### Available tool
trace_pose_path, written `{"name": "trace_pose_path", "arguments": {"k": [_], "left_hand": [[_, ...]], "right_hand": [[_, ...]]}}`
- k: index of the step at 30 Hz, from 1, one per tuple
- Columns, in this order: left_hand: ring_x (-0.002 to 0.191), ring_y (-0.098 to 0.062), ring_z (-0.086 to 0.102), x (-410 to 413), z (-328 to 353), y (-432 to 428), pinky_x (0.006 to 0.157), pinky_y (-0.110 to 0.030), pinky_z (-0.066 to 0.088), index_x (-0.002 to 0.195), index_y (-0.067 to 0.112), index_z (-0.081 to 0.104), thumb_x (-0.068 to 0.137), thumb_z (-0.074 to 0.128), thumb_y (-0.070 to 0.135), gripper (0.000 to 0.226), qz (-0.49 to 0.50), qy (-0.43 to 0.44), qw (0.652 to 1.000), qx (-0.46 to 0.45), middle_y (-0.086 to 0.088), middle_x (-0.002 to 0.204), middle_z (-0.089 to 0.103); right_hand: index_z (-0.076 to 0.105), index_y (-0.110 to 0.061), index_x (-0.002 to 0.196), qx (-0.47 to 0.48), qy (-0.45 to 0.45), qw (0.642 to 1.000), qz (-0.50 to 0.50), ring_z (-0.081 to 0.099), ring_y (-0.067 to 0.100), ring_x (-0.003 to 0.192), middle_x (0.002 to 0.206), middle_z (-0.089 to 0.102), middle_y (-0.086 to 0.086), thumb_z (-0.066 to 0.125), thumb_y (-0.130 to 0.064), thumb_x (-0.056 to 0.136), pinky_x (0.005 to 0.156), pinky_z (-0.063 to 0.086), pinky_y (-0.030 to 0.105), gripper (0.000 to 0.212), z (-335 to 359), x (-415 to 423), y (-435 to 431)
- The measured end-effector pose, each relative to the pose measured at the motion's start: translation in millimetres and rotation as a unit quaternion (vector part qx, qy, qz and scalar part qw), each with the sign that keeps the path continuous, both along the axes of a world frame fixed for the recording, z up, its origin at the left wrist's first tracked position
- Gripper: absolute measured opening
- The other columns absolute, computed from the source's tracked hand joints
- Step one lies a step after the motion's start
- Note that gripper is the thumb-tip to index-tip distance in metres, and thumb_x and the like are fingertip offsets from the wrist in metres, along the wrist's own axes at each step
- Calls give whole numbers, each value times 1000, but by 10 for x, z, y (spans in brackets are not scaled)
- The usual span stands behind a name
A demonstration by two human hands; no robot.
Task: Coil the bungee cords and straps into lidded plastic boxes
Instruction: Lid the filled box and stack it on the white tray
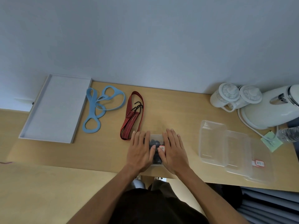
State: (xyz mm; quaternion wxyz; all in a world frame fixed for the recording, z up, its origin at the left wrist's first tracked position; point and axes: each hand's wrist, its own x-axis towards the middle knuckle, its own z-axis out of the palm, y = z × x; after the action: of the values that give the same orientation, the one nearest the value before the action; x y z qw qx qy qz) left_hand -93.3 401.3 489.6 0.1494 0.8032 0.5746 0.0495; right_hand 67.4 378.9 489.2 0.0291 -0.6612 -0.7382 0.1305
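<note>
A small clear plastic box (156, 137) with a dark coiled strap inside sits at the table's front edge. My left hand (140, 151) and my right hand (174, 152) lie flat on its lid, fingers straight, pressing down on either side. A red label shows between the hands. A red-and-black striped bungee cord (131, 117) with black hooks lies just behind the left hand. Farther left, a light blue strap (100, 107) lies in loose loops.
A grey shallow tray (53, 107) rests at the table's left end. Clear plastic boxes and lids (229, 147) are spread out at the right. Two white lidded mugs (234, 96), a white kettle (275, 109) with its cable and a green note stand at the back right.
</note>
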Motion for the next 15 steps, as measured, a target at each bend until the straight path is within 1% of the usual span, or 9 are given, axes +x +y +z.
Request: {"name": "trace_pose_path", "arguments": {"k": [3, 5, 8, 10, 12, 13, 15], "left_hand": [[138, -34, 34, -2, -71, 10, 116, -47, 16, 140, 0, 39, 93, 31, 42, 63, -8, 15, 1000, -2, -20, 143, 43], [143, -32, 26, 15, -96, 22, 116, -47, 16, 143, 0, 35, 93, 33, 42, 66, -11, 19, 1000, 0, -19, 149, 35], [143, -32, 26, 18, -100, 35, 116, -47, 17, 145, 0, 33, 92, 34, 43, 67, -12, 26, 1000, -6, -18, 151, 33], [142, -32, 28, 12, -97, 35, 116, -46, 16, 144, 1, 33, 93, 32, 44, 67, -16, 37, 999, -9, -19, 150, 35], [142, -31, 27, 9, -91, 48, 116, -45, 14, 144, 1, 32, 95, 26, 45, 66, -19, 45, 999, -13, -19, 150, 35], [143, -31, 26, 8, -83, 57, 116, -45, 14, 145, 1, 31, 97, 21, 45, 66, -18, 48, 999, -11, -19, 151, 33], [144, -31, 22, 2, -57, 70, 116, -45, 13, 147, 1, 28, 99, 10, 46, 68, -17, 51, 999, -9, -19, 153, 29]], "right_hand": [[27, -5, 145, 2, 4, 1000, -1, 18, 27, 145, 154, 26, 15, 25, -45, 97, 119, 15, 41, 63, -34, 3, 1], [25, -5, 146, 1, 5, 1000, 2, 16, 26, 145, 155, 23, 14, 28, -44, 96, 117, 12, 41, 64, -46, 8, 13], [26, -6, 145, -3, 7, 1000, 2, 18, 26, 144, 154, 25, 14, 32, -44, 94, 118, 13, 42, 64, -64, 12, 25], [29, -7, 144, -6, 4, 1000, 1, 23, 27, 143, 152, 29, 13, 32, -45, 93, 118, 17, 45, 63, -74, 9, 21], [32, -7, 142, -8, -3, 1000, 0, 27, 28, 141, 150, 33, 13, 31, -45, 93, 116, 20, 47, 62, -67, 12, 27], [33, -7, 141, -7, -11, 1000, 0, 28, 29, 141, 150, 34, 13, 31, -45, 93, 117, 19, 47, 62, -56, 12, 33], [33, -5, 142, -3, -20, 1000, 1, 24, 27, 143, 152, 31, 14, 31, -42, 92, 119, 12, 46, 63, -29, -11, 53]]}}
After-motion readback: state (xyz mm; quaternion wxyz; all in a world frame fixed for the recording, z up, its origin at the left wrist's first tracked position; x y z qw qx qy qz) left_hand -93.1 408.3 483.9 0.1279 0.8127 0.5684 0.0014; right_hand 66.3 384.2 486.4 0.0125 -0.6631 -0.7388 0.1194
